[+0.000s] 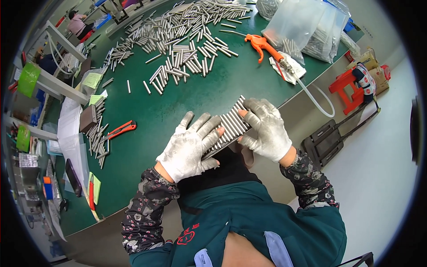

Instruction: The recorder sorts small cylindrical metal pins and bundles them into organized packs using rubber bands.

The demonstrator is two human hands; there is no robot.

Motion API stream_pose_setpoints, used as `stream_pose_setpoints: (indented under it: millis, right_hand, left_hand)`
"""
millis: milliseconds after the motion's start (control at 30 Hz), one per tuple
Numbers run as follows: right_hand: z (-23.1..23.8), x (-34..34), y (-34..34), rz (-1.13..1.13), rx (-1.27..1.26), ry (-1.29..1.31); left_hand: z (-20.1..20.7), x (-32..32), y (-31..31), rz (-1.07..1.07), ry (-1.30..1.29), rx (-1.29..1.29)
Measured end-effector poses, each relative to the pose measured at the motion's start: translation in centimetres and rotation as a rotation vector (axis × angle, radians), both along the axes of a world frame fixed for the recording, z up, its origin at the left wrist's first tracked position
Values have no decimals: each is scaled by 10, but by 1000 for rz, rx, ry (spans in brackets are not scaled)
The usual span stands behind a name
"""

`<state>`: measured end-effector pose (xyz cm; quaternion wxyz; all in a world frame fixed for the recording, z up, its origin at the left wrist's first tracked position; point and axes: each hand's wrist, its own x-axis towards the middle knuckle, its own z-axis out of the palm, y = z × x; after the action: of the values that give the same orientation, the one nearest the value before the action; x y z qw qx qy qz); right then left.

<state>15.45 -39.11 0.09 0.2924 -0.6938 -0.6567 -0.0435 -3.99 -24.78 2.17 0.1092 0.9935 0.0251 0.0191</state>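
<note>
A slanting row of steel pins (231, 124), laid side by side, lies at the table's near edge between my two gloved hands. My left hand (187, 146) rests flat at the row's lower left end, its fingers spread. The bare left index tip touches the pins, and the thumb extends past the table edge. At the upper right end, my right hand (267, 129) curls over the pins. Its bare index tip lies on them, its thumb below, gripping that end. Both white gloves have grey stains. The pins under the fingers are partly hidden.
A big heap of loose steel pins (178, 33) covers the far green table (147, 115). Right of it are an orange air gun (262, 44) with a hose and clear bags (302, 26). Leftward lie a red utility knife (120, 130), more pins (95, 138) and a phone (73, 177).
</note>
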Motion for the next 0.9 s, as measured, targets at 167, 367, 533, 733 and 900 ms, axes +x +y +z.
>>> stream_pose_setpoints:
  millis: [167, 367, 533, 733, 900]
  right_hand:
    - [7, 2, -1, 49, 66, 39]
    - [13, 17, -3, -16, 34, 7]
    - [43, 17, 18, 10, 7, 12]
    - [53, 15, 36, 60, 72, 2]
    - [47, 10, 33, 54, 34, -31]
  left_hand:
    - [6, -3, 0, -27, -45, 25]
    - [5, -14, 3, -10, -125, 15]
    - [-2, -34, 3, 13, -21, 48]
    - [22, -46, 42, 399, -450, 193]
    - [40, -110, 135, 1304, -90, 511]
